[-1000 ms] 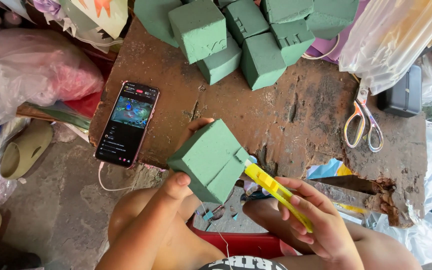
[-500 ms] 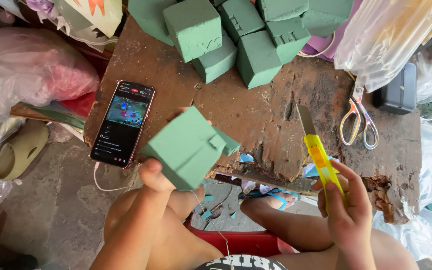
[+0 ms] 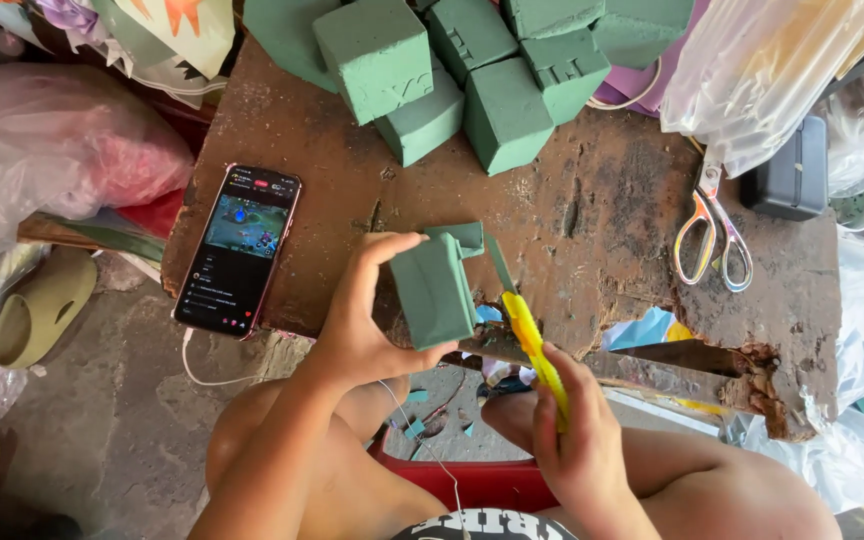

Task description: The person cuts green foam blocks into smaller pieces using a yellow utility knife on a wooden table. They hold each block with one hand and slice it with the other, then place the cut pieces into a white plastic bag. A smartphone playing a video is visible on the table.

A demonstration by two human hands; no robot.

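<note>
So the green rectangular floral foam block [image 3: 435,288] is sitting at the near edge of the worn brown wooden table [image 3: 602,190], a bit left of centre, with a small notch cut out of its top corner. The left hand [image 3: 362,320] is wrapped around it from the 9 o'clock side, fingers curled over the top and thumb under the bottom, a firm grip rather than a pinch. The right hand [image 3: 577,440] is down at about 5 o'clock from the block, fist closed around the yellow plastic utility knife [image 3: 532,345], and the blade runs up against the block's right face.

Further out: a black smartphone with a lit screen [image 3: 239,248] lies at 9 o'clock, a pile of green foam blocks [image 3: 452,70] at 12 o'clock, and orange-handled scissors [image 3: 712,232] off at 3 o'clock near the clear plastic bag [image 3: 762,70].
</note>
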